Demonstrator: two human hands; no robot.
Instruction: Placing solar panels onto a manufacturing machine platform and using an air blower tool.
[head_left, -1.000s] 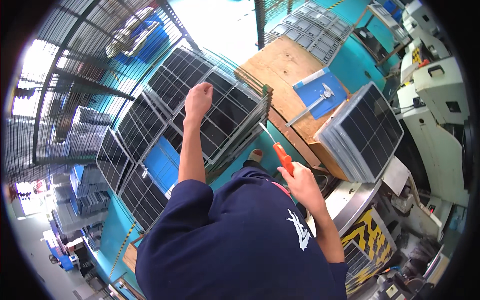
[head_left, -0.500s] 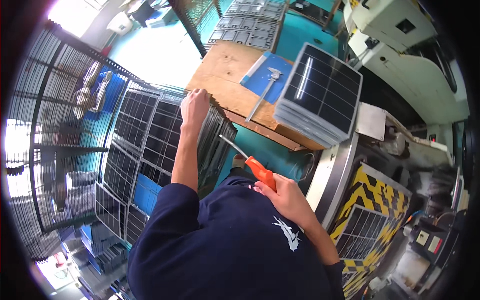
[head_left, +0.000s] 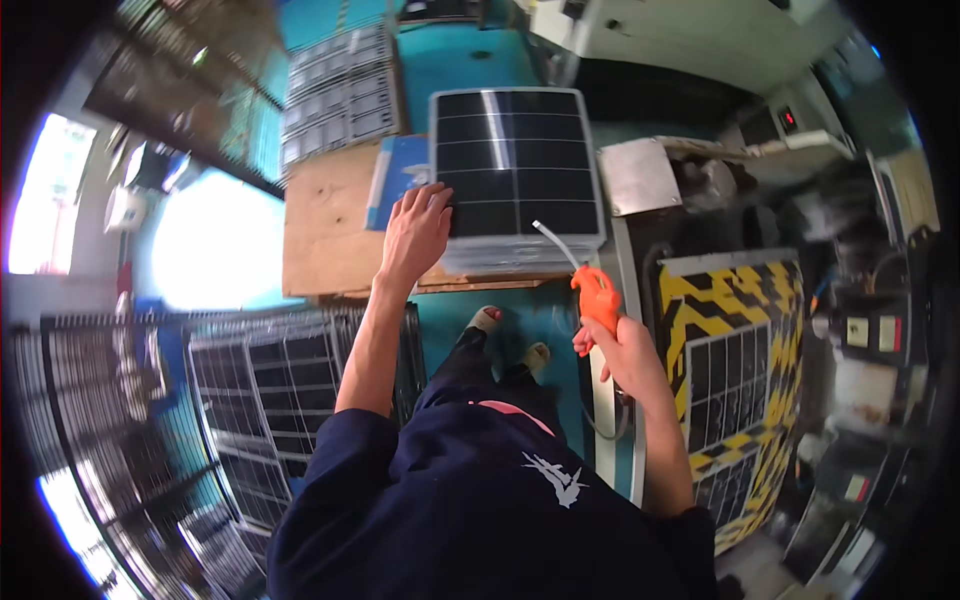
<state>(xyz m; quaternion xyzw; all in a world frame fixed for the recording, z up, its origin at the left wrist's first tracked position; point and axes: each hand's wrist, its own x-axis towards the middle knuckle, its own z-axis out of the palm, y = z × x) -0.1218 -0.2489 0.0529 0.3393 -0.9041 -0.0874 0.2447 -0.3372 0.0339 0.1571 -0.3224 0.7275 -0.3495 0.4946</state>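
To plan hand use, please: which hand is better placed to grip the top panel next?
Probably the left hand: it looks empty, by the left edge of the top panel. The right hand holds an orange tool.

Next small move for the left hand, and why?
Probably settle the left hand on the top panel to steady it: the fingers already reach its left edge, though contact is unclear, and the right hand holds the orange tool, its nozzle overlapping the panel in view.
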